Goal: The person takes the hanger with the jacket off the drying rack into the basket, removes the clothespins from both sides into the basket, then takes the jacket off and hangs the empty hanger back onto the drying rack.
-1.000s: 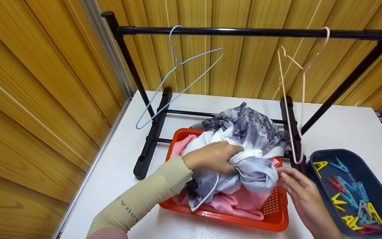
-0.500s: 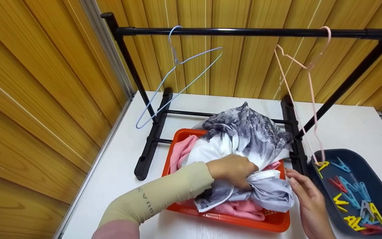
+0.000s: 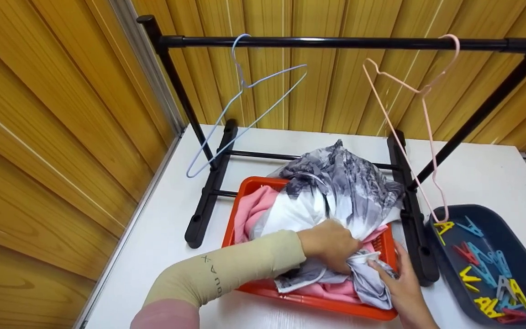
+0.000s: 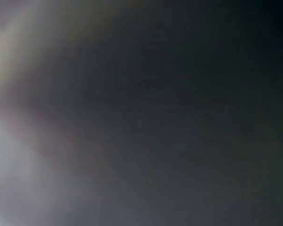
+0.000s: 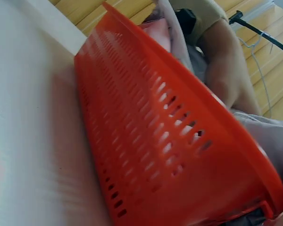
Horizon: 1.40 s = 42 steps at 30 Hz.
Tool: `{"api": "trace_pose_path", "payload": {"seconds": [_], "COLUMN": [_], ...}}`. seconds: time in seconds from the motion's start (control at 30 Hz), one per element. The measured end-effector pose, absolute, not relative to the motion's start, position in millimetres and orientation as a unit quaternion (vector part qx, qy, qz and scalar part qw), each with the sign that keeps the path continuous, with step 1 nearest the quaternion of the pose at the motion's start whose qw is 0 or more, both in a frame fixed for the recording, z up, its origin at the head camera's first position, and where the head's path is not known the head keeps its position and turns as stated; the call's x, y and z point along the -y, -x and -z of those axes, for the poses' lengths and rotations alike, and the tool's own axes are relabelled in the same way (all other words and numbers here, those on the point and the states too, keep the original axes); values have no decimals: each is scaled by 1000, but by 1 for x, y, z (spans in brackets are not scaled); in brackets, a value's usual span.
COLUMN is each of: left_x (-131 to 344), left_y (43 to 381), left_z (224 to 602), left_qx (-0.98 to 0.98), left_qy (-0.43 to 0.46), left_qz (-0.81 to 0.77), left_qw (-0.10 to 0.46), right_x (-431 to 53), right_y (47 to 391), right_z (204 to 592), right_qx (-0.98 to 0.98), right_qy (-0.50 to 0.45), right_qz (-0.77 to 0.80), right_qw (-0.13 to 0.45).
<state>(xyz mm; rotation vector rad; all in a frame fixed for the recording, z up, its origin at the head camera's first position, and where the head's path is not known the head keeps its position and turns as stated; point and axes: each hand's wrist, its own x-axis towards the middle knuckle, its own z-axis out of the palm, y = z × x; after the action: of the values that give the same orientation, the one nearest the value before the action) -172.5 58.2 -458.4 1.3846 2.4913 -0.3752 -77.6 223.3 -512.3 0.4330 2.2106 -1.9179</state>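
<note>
A thin grey-and-white patterned garment (image 3: 349, 196) lies bunched on top of the red basket (image 3: 240, 219) in the head view, its dark mottled part spilling over the back rim. My left hand (image 3: 331, 244) grips a gathered part of it near the basket's right side. At the front right corner my right hand (image 3: 404, 285) holds a loose grey end of the garment, thumb on the near face of the cloth. Pink cloth (image 3: 256, 208) shows beneath. The basket's slotted side wall (image 5: 141, 122) fills much of the right wrist view. The left wrist view is dark and blurred.
A black clothes rack (image 3: 318, 42) stands behind the basket. From its bar hang a blue hanger (image 3: 244, 87) on the left and a pink hanger (image 3: 423, 91) on the right. A dark tray (image 3: 454, 292) of coloured clothespins sits at the right.
My left hand has moved right and down with the gathered cloth. My right hand has come from beside the cloth to hold its end. The pink hanger has swung round.
</note>
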Motion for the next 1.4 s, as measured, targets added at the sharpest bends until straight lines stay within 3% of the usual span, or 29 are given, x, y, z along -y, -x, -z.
{"api": "trace_pose_path", "payload": {"seconds": [0.17,0.23,0.3,0.5,0.63,1.07,1.23,1.4], "left_x": [-46,-41,-37,-37,-45,-68,-68,-66], "left_y": [182,187,195,225,249,283,285,285], "left_z": [431,419,409,396,399,439,450,455], "left_qx": [-849,-848,-853,-898,-929,-957,-955,-946], "left_qy": [-475,-466,-461,-399,-329,-224,-233,-275], "left_qz": [2,-64,-119,-182,-172,-94,-83,-108], "left_qw": [232,243,216,47,11,160,166,134], "right_x": [-222,-222,-221,-220,-220,-221,-218,-221], "right_y": [77,77,77,77,78,75,74,75], "right_z": [515,516,516,516,516,518,520,519], "right_qx": [-773,-780,-785,-792,-791,-806,-807,-818], "right_qy": [-149,-145,-143,-147,-144,-141,-135,-145], "right_qz": [611,604,598,588,591,573,574,556], "right_qw": [88,79,70,73,66,50,25,42]}}
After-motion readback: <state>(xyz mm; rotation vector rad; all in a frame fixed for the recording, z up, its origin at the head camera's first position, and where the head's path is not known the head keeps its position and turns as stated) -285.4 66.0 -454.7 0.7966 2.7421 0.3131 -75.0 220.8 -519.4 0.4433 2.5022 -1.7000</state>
